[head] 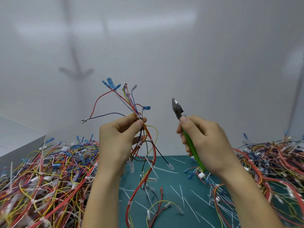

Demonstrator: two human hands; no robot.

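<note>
We hold a multicoloured wire harness [131,104] upright, its blue terminals fanned on top (white ties bind it), green-handled cutters [177,109] just beside it, blades up.

Both bare forearms rise from below. The left hand [118,137] pinches the wire bundle [131,104] between thumb and fingertips [140,123]. The right hand [202,142] curls its fingers round the cutters [177,109], thumb on top.

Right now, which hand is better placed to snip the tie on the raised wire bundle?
Right. The right hand grips the green cutters, blades about level with the tie; the left hand only pinches the wire bundle.
</note>
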